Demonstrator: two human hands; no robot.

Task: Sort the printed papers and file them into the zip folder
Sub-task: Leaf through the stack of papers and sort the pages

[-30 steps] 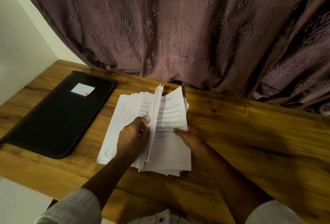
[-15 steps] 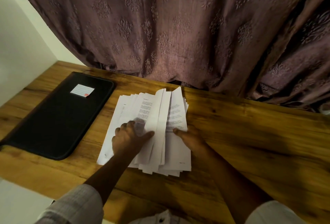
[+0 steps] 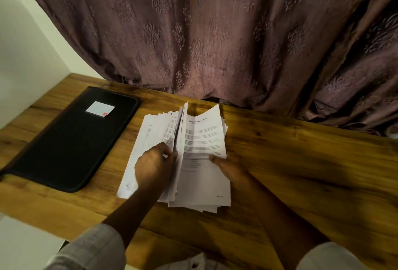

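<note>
The left hand (image 3: 155, 166) is pinching a lifted bunch of the white printed papers (image 3: 202, 140), holding those sheets up on edge. The right hand (image 3: 231, 168) is pressing its thumb on the top sheet; I cannot tell whether its fingers are curling under the stack. The fanned stack is lying between both hands on the brown wooden counter (image 3: 301, 172), and the flat black zip folder (image 3: 71, 140) is lying closed beyond the left hand. If the pinch loosens, the uneven sheets are likely to slide apart or crease.
</note>
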